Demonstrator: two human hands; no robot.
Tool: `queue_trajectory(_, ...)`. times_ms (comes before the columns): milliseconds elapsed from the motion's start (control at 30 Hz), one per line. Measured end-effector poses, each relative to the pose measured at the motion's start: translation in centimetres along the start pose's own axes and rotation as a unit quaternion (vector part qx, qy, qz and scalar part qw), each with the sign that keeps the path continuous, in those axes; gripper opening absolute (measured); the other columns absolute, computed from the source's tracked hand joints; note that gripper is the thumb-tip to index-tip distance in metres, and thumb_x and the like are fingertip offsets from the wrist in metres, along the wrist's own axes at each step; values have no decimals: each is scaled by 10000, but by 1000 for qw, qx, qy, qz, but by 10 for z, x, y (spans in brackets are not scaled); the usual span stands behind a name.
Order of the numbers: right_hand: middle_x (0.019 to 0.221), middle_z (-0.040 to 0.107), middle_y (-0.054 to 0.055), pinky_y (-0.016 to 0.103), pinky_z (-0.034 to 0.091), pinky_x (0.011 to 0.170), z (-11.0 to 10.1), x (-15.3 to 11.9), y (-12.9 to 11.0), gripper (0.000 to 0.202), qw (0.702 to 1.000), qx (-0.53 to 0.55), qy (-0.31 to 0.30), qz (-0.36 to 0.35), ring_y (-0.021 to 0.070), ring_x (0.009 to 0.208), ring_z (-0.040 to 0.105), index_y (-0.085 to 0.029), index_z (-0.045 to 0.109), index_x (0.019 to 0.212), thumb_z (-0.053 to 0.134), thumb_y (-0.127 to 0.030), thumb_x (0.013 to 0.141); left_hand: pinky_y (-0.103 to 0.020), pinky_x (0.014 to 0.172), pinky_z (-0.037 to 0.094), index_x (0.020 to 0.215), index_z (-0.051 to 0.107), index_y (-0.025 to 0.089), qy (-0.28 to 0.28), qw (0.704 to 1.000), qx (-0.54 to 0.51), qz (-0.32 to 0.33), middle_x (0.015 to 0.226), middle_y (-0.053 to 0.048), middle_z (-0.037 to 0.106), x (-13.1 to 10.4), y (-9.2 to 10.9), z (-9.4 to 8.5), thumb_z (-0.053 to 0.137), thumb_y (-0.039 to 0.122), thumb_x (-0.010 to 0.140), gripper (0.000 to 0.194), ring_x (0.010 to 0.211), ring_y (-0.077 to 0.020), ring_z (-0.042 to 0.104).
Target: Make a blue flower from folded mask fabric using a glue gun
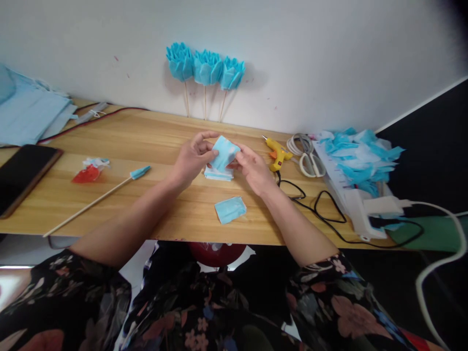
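Note:
Both hands pinch a small light-blue fabric piece (224,152) by its sides, above the middle of the wooden table. My left hand (193,158) grips its left edge between thumb and fingers. On the opposite edge, my right hand (254,168) is closed on the lower right corner. Just below lies a small stack of cut blue pieces (219,174), partly hidden by the held one. Nearer the table's front edge rests a single blue piece (230,210). To the left is a wooden stick (89,206) with a blue wrapped tip (140,172).
Three blue fabric flowers (207,67) on sticks lean against the wall. At right are a yellow glue gun (277,152), scissors (310,163), a heap of blue scraps (361,153) and a power strip (365,219) with cords. A phone (27,173) and blue sheets (31,114) lie left.

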State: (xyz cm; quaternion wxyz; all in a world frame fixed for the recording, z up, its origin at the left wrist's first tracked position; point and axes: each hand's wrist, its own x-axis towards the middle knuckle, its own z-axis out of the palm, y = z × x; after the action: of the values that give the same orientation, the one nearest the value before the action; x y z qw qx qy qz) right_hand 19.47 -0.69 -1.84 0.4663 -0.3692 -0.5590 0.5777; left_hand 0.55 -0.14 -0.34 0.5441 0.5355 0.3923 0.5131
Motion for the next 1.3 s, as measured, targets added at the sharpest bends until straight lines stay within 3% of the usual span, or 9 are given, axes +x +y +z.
queue_trajectory(200,1033,760,3,334,571,905,3,0,4,553,1000,4,-9,1,182,982,698,-264,651,1166,858,-459,692,-204,580,489,1138,622,145,-5,1000,-9,19,779,10,675,-1,0,1,682,104,788,358,631,-87,602)
queue_trajectory(433,960,768,7,351,566,866,0,2,-2,503,999,-31,8,4,191,892,692,-248,694,1138,828,-463,704,-205,571,497,1126,643,160,19,999,-2,35,737,18,661,2,-2,-3,701,108,772,363,622,-94,597)
queue_trajectory(833,845,716,-14,314,549,824,-7,5,8,340,997,3,72,22,150,799,640,-236,729,906,850,-452,673,-238,638,556,1278,617,164,-4,999,-39,0,847,-12,724,1,-5,-1,725,181,805,486,674,-103,636)
queue_trajectory(1100,852,698,-18,322,531,824,-8,6,3,307,996,-6,90,4,147,782,608,-235,698,854,823,-457,681,-254,667,556,1185,643,181,2,995,-98,-25,813,-14,721,4,-5,-7,794,282,806,419,686,-117,663)
queue_trajectory(1300,804,669,-23,321,523,816,-7,5,2,298,997,-21,72,13,143,760,599,-232,692,866,801,-457,704,-225,610,524,1161,667,175,-5,996,-79,-28,789,1,702,5,-9,-7,787,198,773,407,630,-97,630)
